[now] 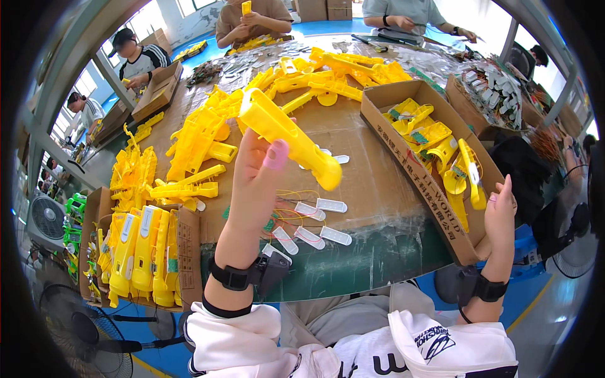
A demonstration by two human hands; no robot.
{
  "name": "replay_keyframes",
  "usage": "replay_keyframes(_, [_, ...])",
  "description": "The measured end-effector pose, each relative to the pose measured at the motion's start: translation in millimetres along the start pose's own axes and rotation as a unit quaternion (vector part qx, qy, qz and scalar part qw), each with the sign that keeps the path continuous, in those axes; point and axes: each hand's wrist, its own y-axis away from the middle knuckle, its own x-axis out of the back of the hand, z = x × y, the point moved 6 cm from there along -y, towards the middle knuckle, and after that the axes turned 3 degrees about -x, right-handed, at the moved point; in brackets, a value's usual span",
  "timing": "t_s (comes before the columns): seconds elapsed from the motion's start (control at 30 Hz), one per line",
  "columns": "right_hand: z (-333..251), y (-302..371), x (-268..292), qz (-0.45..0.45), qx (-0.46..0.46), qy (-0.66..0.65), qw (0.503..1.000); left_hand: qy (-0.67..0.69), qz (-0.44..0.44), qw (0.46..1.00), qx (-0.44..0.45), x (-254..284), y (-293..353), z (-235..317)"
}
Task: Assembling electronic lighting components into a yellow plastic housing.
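One yellow plastic casing (pixel 293 142) is gripped in the raised left hand (pixel 257 160).
The left fingers, partly hidden, curl around its wider end, seemingly to leave the narrower end free; the casing slants up and rightward from that hand. White wired modules (pixel 331 205) lie nearer the person, right of the left forearm. The right hand (pixel 501 211), loosely open, nothing visible in its grasp, is just beside a cardboard box (pixel 416 179).

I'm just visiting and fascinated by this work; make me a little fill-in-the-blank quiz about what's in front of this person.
1. The left hand holds a plastic piece coloured ____.
2. The long box beside the right hand is made of ____.
3. The small oblong pieces near the table edge are ____ in colour.

Missing words: yellow; cardboard; white.
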Motion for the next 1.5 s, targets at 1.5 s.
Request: replay_keyframes(1.5, [-174,98,-156,-0.444,-0.134,-0.688,0.558,0.289,0.065,0.935,0.195,-2,40,-88])
